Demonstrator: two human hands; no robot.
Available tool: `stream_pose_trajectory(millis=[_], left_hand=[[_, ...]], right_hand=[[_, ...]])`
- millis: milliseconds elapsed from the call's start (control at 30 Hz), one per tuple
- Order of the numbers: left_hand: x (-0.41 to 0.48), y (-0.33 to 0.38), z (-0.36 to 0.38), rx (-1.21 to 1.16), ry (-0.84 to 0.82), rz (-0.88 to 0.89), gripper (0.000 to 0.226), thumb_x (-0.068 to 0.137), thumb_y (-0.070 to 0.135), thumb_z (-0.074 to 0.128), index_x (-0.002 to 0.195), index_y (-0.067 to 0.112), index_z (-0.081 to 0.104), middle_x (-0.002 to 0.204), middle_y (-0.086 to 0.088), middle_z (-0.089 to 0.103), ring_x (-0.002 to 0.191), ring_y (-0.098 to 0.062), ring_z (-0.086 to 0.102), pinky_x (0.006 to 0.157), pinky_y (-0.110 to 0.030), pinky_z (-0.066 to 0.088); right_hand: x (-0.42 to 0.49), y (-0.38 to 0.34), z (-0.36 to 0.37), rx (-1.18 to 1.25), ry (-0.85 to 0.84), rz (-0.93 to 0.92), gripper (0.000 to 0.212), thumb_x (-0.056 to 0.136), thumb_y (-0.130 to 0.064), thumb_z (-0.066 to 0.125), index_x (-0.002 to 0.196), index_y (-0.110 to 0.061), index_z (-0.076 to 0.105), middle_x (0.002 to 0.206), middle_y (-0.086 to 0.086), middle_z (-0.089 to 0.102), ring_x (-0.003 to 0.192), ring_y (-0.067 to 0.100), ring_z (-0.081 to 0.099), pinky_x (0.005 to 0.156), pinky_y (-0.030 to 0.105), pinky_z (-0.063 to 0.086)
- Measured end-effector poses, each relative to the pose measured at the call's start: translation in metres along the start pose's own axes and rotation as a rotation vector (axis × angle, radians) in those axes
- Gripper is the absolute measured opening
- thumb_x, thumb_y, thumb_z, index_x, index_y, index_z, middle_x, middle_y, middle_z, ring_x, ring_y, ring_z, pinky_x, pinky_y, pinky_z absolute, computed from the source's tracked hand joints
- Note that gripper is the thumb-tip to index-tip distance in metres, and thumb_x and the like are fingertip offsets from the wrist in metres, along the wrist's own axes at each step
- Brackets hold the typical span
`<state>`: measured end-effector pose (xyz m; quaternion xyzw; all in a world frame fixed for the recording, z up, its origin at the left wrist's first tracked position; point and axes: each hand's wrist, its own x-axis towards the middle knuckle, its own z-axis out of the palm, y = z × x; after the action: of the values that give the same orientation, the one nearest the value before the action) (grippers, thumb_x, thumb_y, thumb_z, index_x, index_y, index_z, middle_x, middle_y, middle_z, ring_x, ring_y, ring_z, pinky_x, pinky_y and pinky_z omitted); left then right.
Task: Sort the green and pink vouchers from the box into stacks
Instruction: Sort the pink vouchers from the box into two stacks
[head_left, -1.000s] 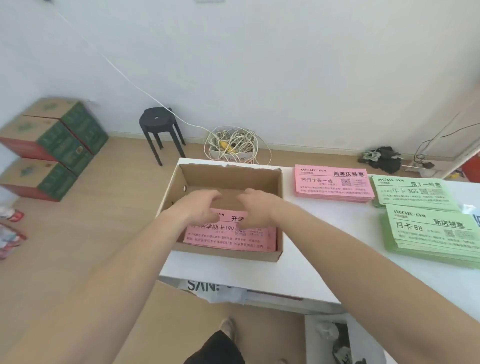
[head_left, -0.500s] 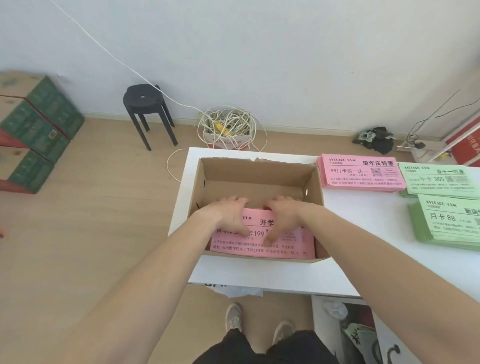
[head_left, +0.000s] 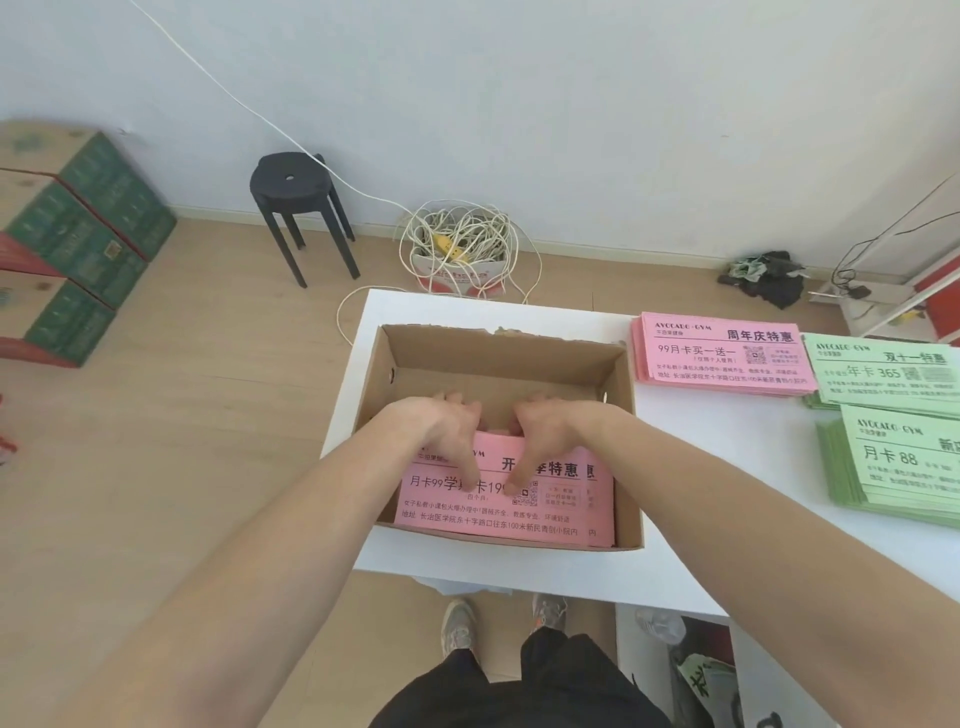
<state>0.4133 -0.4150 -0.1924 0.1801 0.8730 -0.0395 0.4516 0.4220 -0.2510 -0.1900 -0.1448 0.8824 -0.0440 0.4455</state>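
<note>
Pink vouchers (head_left: 493, 519) in cardboard box (head_left: 498, 358)

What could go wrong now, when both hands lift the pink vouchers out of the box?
1. The left hand and right hand grip the pink vouchers only near the far edge, close together; the loose sheets, offset at the right, may fan out or slip.
2. The stack nearly spans the box; its ends may catch on the walls.
3. The pink stack on the table carries a different heading; the two kinds could be mixed.
</note>
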Motion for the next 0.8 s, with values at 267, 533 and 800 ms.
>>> stream_pose_trajectory(millis=[267,533,800], left_hand=[[-0.0046,-0.0011,0.0092,-0.067,0.039,-0.001,0.093,0.061,0.047,0.085,0.136,0.024,0.036,0.127,0.0,0.042,0.123,-0.023,0.041,0.1,-0.047,0.048],[-0.0087,0.0063,0.0032,-0.008,-0.026,-0.021,0.109,0.06,0.053,0.087,0.147,0.021,0.03,0.136,-0.005,0.045,0.123,-0.025,0.047,0.101,-0.046,0.048],[-0.0077,0.0064,0.0087,0.013,-0.014,0.003,0.09,0.055,0.058,0.086,0.131,0.022,0.053,0.124,-0.003,0.053,0.116,-0.023,0.052,0.097,-0.044,0.052]], right_hand=[[0.0016,0.0027,0.0053,0.049,0.031,-0.005,0.089,0.043,-0.071,0.088,0.111,-0.021,0.061,0.109,-0.002,0.058,0.093,0.015,0.06,0.086,0.038,0.057],[-0.0054,0.0016,0.0057,0.023,0.018,0.03,0.105,0.045,-0.068,0.09,0.127,-0.017,0.048,0.12,0.001,0.044,0.099,0.02,0.055,0.089,0.038,0.054],[-0.0009,0.0029,0.0104,0.015,-0.025,0.014,0.088,0.042,-0.073,0.088,0.107,-0.017,0.069,0.108,0.001,0.046,0.082,0.011,0.059,0.076,0.03,0.054]])
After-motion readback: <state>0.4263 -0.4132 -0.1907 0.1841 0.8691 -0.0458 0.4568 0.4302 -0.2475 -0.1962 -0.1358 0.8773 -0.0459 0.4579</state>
